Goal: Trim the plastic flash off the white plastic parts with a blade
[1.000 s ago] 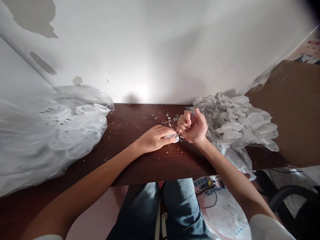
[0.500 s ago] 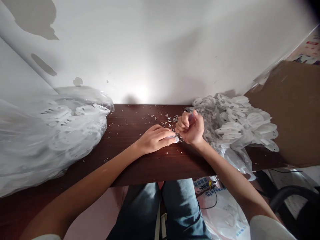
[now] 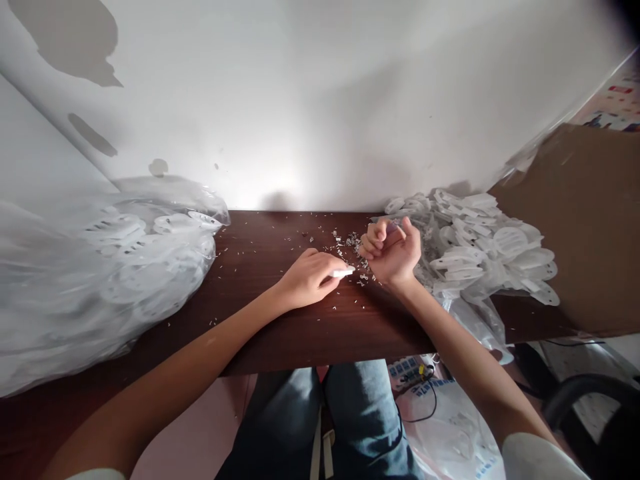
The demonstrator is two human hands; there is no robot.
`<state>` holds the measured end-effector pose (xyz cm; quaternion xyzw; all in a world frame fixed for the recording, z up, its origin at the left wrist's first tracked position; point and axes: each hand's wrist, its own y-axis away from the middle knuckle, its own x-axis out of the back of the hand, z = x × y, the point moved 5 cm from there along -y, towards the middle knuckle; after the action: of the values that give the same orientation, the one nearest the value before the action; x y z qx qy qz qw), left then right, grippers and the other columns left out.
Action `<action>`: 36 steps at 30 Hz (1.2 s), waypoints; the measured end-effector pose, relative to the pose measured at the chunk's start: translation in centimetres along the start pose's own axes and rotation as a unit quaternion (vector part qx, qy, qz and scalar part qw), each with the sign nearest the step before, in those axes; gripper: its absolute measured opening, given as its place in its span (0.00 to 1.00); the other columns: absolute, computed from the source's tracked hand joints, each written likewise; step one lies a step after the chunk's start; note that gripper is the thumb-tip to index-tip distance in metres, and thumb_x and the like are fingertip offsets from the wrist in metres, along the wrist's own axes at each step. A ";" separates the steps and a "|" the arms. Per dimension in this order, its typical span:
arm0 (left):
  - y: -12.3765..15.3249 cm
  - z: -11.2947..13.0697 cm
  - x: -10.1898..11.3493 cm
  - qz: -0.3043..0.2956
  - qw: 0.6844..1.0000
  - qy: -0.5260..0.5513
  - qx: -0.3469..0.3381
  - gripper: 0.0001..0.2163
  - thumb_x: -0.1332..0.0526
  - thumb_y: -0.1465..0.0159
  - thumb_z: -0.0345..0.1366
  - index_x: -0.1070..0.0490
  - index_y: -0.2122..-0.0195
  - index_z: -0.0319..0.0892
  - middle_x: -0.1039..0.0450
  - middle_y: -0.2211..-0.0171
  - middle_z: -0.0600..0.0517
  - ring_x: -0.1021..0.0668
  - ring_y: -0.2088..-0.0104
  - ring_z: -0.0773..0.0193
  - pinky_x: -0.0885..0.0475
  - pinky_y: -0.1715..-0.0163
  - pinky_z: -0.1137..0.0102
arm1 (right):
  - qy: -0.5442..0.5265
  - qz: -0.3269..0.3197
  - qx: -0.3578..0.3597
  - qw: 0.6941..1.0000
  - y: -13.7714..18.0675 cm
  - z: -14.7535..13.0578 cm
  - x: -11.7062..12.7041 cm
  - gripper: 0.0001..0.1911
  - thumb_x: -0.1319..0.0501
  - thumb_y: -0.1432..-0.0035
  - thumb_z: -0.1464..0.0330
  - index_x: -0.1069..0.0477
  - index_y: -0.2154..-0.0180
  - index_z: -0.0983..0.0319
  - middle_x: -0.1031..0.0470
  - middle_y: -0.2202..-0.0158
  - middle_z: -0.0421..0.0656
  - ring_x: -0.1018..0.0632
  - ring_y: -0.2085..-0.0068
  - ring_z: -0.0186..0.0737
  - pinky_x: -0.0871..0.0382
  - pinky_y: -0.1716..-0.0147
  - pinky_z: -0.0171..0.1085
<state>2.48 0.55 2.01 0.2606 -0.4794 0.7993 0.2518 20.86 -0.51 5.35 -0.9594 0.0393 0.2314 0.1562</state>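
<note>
Head view: your left hand (image 3: 310,277) now keeps a pinching grip on the white piece (image 3: 342,272) turned edge-on above the desk (image 3: 300,337), where its rounded end showed a moment ago. Your right hand (image 3: 391,255) has loosened into a half-curl just apart from it, suggesting a pause between touches; whether it clasps the purplish item (image 3: 393,228) firmly, I cannot tell.

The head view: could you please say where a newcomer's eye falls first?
Probably on the heap of white pieces at the right of the dark tabletop, and the clear bag at the left. Between them, the left hand holds a slim white piece beside the half-curled right hand.
</note>
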 end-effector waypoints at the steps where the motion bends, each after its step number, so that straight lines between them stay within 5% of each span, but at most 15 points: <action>1: 0.0 -0.4 0.4 0.039 0.998 0.021 0.040 0.11 0.35 0.32 0.33 0.27 0.49 0.47 0.17 0.54 0.49 0.17 0.56 0.61 0.27 0.51 0.63 | 0.037 0.002 0.020 0.999 -0.1 -0.1 0.1 0.27 0.45 0.36 0.42 0.39 0.75 0.56 0.48 0.78 0.35 0.47 0.78 0.35 0.49 0.79 0.36; 4: 0.2 -2.0 1.1 0.135 0.967 0.124 0.176 0.16 0.34 0.33 0.36 0.31 0.45 0.45 0.21 0.51 0.46 0.18 0.55 0.60 0.24 0.57 0.66 | 0.255 -0.028 0.089 0.962 -0.1 -0.1 0.1 0.20 0.44 0.32 0.49 0.30 0.68 0.56 0.36 0.73 0.40 0.35 0.72 0.40 0.39 0.72 0.39; 7: 0.3 -3.2 1.2 0.183 0.929 0.207 0.247 0.19 0.32 0.35 0.38 0.32 0.44 0.45 0.23 0.49 0.46 0.19 0.53 0.59 0.23 0.56 0.67 | 0.477 -0.093 0.142 0.863 0.4 0.7 -0.5 0.15 0.43 0.29 0.55 0.26 0.61 0.57 0.26 0.63 0.46 0.26 0.61 0.46 0.32 0.59 0.43; 12: 0.5 -4.3 1.3 0.223 0.897 0.252 0.286 0.21 0.28 0.38 0.41 0.31 0.47 0.43 0.23 0.51 0.46 0.19 0.54 0.59 0.23 0.56 0.67 | 0.600 -0.123 0.164 0.774 1.2 1.9 -1.1 0.12 0.44 0.28 0.60 0.25 0.53 0.59 0.24 0.54 0.50 0.23 0.57 0.48 0.29 0.57 0.44; 21: 0.8 -3.9 1.2 0.222 0.896 0.258 0.287 0.21 0.28 0.38 0.42 0.34 0.48 0.44 0.23 0.56 0.48 0.20 0.59 0.62 0.25 0.61 0.69 | 0.631 -0.138 0.186 0.741 1.7 2.6 -1.9 0.12 0.44 0.27 0.62 0.24 0.52 0.59 0.24 0.56 0.49 0.21 0.60 0.46 0.27 0.61 0.43; 29: 0.9 -3.6 1.5 0.228 0.908 0.195 0.292 0.19 0.29 0.38 0.40 0.33 0.49 0.44 0.23 0.57 0.49 0.19 0.60 0.62 0.24 0.61 0.68 | 0.615 -0.147 0.189 0.751 1.9 3.4 -1.9 0.12 0.44 0.26 0.63 0.24 0.51 0.58 0.24 0.57 0.49 0.21 0.59 0.47 0.25 0.57 0.44; 36: 0.7 -2.6 2.0 0.229 0.926 0.096 0.284 0.16 0.31 0.36 0.39 0.33 0.51 0.46 0.21 0.60 0.51 0.19 0.64 0.63 0.26 0.65 0.69 | 0.652 -0.128 0.208 0.718 2.4 4.1 -2.2 0.13 0.46 0.25 0.64 0.24 0.50 0.59 0.24 0.55 0.51 0.21 0.59 0.47 0.26 0.61 0.43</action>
<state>0.10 2.84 1.82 0.1264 -0.2526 0.9590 0.0227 16.79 -1.46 2.26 -0.8121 0.0549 -0.4880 0.3153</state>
